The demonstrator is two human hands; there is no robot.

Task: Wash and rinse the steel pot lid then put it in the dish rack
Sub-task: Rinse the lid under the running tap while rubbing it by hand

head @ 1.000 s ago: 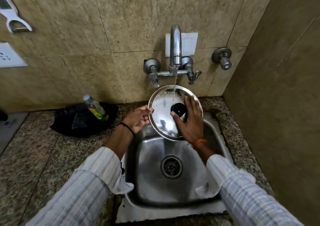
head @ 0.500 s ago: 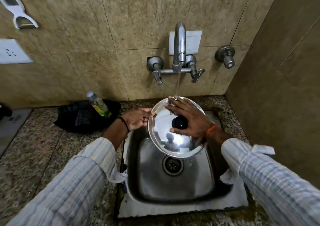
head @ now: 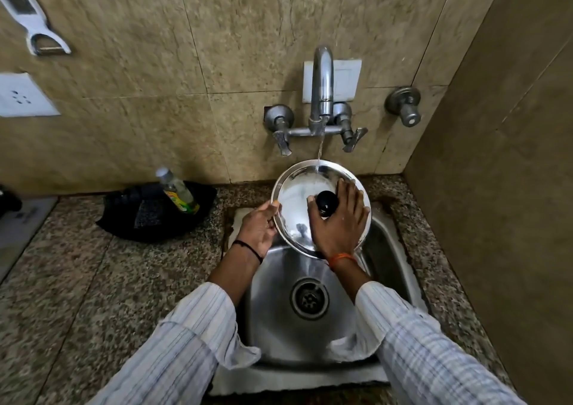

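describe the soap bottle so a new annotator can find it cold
Start at the steel sink set in the speckled counter, then look left along the wall. There a black cloth lies bunched on the counter, and the bottle leans on it, its cap tilted up and to the left. It is the only clear plastic thing there, with a yellow-green label near its base.

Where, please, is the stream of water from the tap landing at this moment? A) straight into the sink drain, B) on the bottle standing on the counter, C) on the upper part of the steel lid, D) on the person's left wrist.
C: the thin stream from the tap meets the steel lid near its top edge, above the black knob.
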